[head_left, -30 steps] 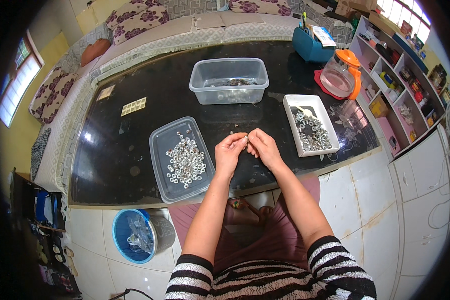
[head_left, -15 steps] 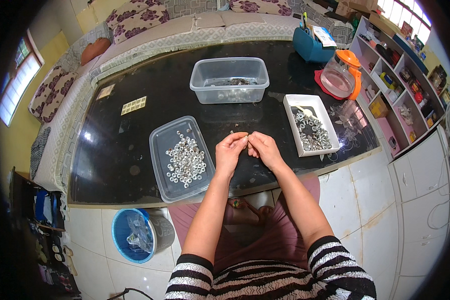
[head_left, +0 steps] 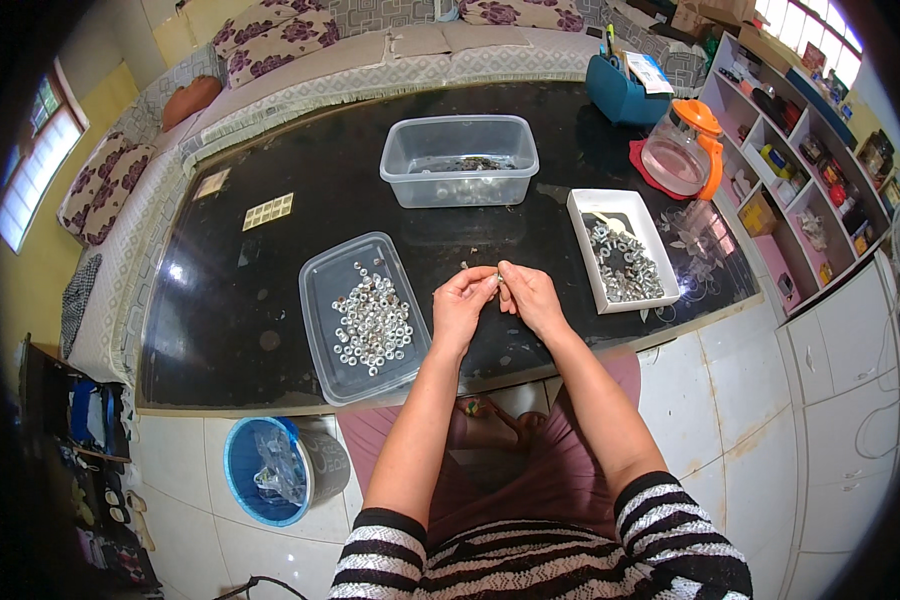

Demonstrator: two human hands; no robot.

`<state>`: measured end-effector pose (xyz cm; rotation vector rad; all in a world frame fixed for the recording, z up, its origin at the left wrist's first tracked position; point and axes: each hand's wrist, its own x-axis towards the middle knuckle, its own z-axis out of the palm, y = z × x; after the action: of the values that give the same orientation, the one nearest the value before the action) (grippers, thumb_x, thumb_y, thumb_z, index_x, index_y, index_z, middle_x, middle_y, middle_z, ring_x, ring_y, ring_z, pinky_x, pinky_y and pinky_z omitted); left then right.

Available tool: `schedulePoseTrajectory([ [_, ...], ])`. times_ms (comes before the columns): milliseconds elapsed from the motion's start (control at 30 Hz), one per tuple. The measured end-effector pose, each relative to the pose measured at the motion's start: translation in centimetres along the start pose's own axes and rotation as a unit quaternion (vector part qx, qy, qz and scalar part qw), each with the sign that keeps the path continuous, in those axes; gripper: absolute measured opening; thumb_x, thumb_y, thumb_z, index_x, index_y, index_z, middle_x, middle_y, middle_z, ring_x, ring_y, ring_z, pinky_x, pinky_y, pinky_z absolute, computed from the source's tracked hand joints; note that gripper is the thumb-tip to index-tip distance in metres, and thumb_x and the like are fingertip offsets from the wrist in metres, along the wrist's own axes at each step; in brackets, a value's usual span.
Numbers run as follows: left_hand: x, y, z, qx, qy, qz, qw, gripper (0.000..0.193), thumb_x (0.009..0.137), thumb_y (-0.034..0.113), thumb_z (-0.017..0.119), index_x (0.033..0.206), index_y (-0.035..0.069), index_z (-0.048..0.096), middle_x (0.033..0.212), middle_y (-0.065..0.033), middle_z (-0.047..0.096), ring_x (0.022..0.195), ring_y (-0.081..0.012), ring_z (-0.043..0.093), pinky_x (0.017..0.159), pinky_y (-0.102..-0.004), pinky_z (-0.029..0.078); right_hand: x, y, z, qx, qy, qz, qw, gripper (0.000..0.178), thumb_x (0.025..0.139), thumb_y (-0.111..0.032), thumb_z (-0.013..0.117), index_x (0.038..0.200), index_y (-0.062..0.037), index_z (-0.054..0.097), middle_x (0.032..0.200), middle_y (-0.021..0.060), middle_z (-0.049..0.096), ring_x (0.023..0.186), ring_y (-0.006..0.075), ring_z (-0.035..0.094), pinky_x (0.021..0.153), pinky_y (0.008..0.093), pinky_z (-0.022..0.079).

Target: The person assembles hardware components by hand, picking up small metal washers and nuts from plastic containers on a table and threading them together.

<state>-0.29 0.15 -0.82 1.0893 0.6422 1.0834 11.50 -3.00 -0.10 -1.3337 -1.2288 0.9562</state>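
My left hand and my right hand meet over the near middle of the black table. Thumbs and fingers of both are pinched together around a tiny metallic piece, mostly hidden by the fingertips and too small to name. To the left lies a clear plastic lid used as a tray, bearing a heap of small silvery nuts. On the right, a white cardboard box holds many small metal fasteners. Beyond my hands stands a clear plastic tub with dark and metallic small pieces at its bottom.
An orange-lidded glass jug stands on a red mat at the back right, near a teal holder. A blue bin is on the floor at left. A few tiny bits lie beyond my fingers.
My right thumb and fingers have shifted slightly around the small piece, and a bit more of it shows between the fingertips. The containers have stayed in place.
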Motion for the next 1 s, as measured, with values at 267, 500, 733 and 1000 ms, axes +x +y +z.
schedulePoseTrajectory([
  [267,0.1,-0.01,0.04,-0.014,0.007,0.01,1.0,0.012,0.074,0.002,0.056,0.086,0.0,0.057,0.072,0.0006,0.054,0.063,-0.0049,0.046,0.059,-0.017,0.038,-0.18,-0.29,-0.04,0.006,-0.015,-0.028,0.999,0.035,0.084,-0.032,0.038,0.06,-0.0067,0.045,0.049,0.0002,0.046,0.043,0.0047,0.04,0.039,0.0173,0.031],
  [500,0.1,-0.11,-0.07,-0.014,0.006,0.02,1.0,0.013,0.074,0.003,0.056,0.087,0.0,0.057,0.073,0.0007,0.054,0.063,-0.0048,0.046,0.059,-0.017,0.039,-0.12,-0.35,0.36,0.039,0.016,-0.028,0.999,0.037,0.084,-0.032,0.038,0.059,-0.0067,0.045,0.048,0.0008,0.047,0.042,0.0047,0.04,0.039,0.0175,0.031],
  [733,0.17,-0.2,-0.19,-0.015,-0.002,0.012,1.0,0.013,0.075,0.004,0.056,0.087,0.0,0.057,0.073,0.0005,0.055,0.063,-0.0044,0.047,0.059,-0.0167,0.039,-0.04,-0.08,-0.09,0.003,-0.03,-0.006,1.0,0.032,0.084,-0.029,0.039,0.062,-0.0065,0.046,0.05,0.0007,0.047,0.043,0.0046,0.04,0.039,0.0173,0.031],
  [1000,0.16,-0.26,-0.18,-0.009,0.001,0.012,1.0,0.013,0.075,0.004,0.056,0.087,0.001,0.057,0.075,0.0001,0.055,0.063,-0.0045,0.048,0.059,-0.0169,0.04,0.09,0.36,-0.3,0.037,-0.023,0.007,0.999,0.032,0.082,-0.031,0.043,0.064,-0.0054,0.049,0.05,-0.0001,0.048,0.044,0.0055,0.043,0.04,0.0179,0.033],
])
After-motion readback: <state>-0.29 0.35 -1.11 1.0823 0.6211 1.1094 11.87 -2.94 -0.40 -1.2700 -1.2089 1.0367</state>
